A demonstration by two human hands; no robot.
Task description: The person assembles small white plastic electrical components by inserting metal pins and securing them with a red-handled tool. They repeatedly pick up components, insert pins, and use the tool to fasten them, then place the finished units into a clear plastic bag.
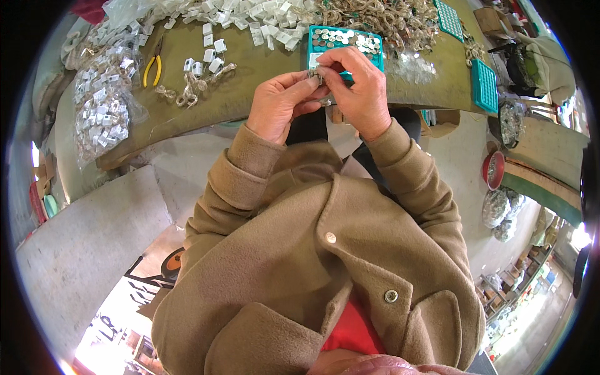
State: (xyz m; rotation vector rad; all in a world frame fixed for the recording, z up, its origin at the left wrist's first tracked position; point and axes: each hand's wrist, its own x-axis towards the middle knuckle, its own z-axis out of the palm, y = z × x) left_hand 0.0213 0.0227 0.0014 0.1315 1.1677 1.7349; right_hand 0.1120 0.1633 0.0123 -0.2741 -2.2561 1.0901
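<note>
Both my hands meet above the near edge of the table, in front of a teal tray [380,61] holding many round silver discs. My left hand [273,107] is closed in a pinch on a small pale piece with a cord-like end [327,102] below the fingers. Its fingertips touch those of my right hand [357,89], which is also closed. At the right fingertips shows a small white plastic case [314,60]; my fingers partly cover how it joins the cord.
Yellow-handled pliers [152,67] and several white cases with coiled clear cords [190,90] lie to the left, by a plastic bag [103,103] full of such pieces. Heaps of white cases [262,19] and cord coils [381,22] lie behind. Another teal tray [484,86] stands at the right.
</note>
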